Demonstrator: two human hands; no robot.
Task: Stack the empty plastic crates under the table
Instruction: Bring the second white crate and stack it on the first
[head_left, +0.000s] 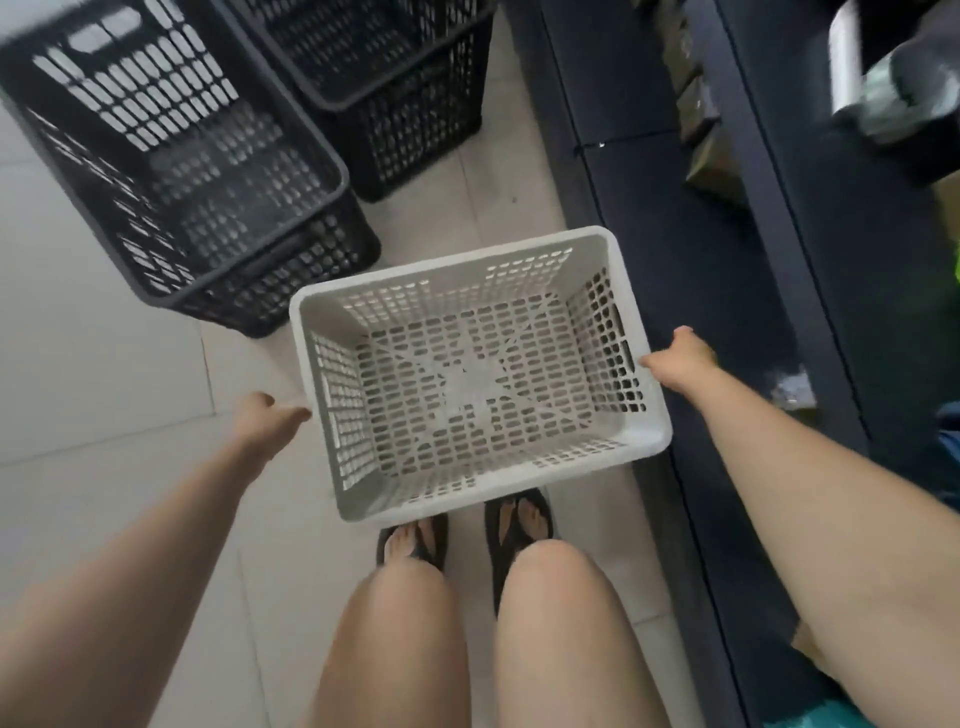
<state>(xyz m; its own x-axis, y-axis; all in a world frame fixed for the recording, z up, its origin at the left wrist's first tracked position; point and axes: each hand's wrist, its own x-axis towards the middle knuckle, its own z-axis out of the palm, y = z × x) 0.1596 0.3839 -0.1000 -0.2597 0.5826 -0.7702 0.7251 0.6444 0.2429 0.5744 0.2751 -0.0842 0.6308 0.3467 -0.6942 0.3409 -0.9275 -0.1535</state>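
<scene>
An empty white perforated plastic crate hangs level above my feet. My left hand grips its left short side and my right hand grips its right short side; the fingers are hidden under the rim. Two empty black plastic crates stand on the tiled floor beyond it: a large one at the upper left and another behind it at the top centre.
A dark table edge or shelf unit runs along the right side, with boxes and a metal object on it. Light floor tiles stretch to the left. My sandalled feet stand just below the white crate.
</scene>
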